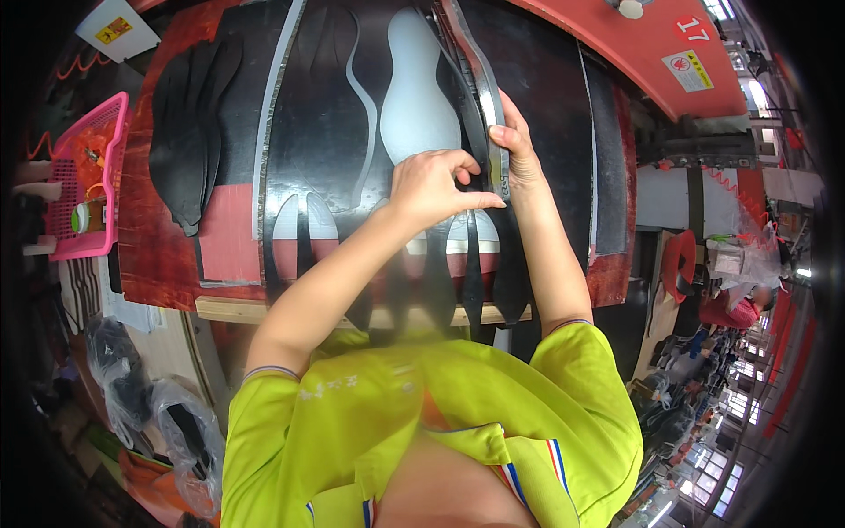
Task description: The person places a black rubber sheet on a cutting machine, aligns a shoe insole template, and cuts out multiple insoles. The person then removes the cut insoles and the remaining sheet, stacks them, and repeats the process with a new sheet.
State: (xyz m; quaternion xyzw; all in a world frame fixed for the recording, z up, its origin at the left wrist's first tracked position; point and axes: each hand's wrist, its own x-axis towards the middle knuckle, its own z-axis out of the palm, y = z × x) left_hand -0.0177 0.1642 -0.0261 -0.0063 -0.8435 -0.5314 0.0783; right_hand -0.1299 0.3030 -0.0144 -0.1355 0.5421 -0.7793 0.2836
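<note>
My right hand [518,150] grips a sole-shaped metal cutting die [491,106], which stands on its edge, tilted up. The thumb lies on the near face and the fingers go behind it. My left hand [436,180] is beside the die, with its fingers curled and the thumb stretched to the die's lower end. What these fingers hold, if anything, is hidden. Under the hands lies a black rubber-like sheet [326,167] with sole-shaped openings cut through it. One large opening [418,84] shows a pale surface. Dark strips of the sheet hang over the front edge.
A stack of black sole-shaped pieces [189,123] lies on the left of the red worktable [145,255]. A pink basket [114,176] with small items stands at far left. The red machine beam [634,44] crosses the back right. Plastic bags [189,431] are at lower left.
</note>
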